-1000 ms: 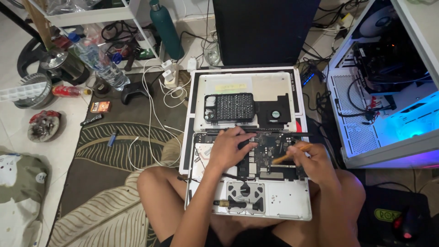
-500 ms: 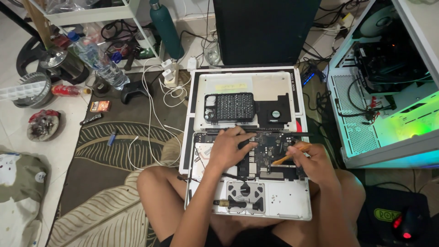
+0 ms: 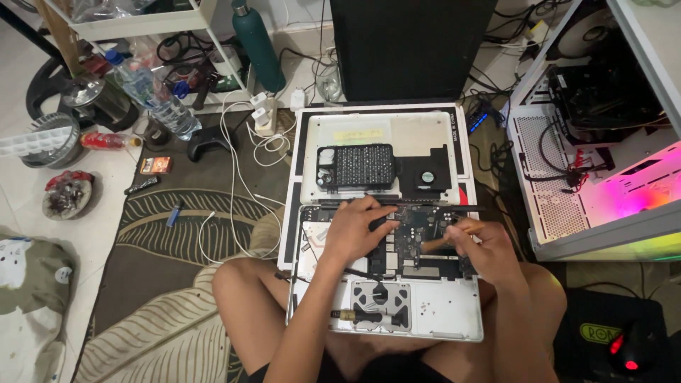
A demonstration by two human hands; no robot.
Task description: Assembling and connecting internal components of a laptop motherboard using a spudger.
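Observation:
An opened silver laptop chassis rests on my lap with its dark circuit board exposed. My left hand lies flat on the left part of the board, fingers spread toward its middle. My right hand grips a thin wooden-handled tool whose tip points left onto the board. A screwdriver with a brass collar lies across the trackpad underside. Beyond the chassis, the removed white bottom cover carries a black bit case and a black fan.
A white open computer case glowing pink stands at the right. A dark monitor rises behind. White chargers and cables, a black game controller, a green bottle and a white shelf cart crowd the patterned rug at left.
My hands stay almost where they were, the right one shifting slightly with the tool. The computer case's light has changed from blue through green-yellow to pink.

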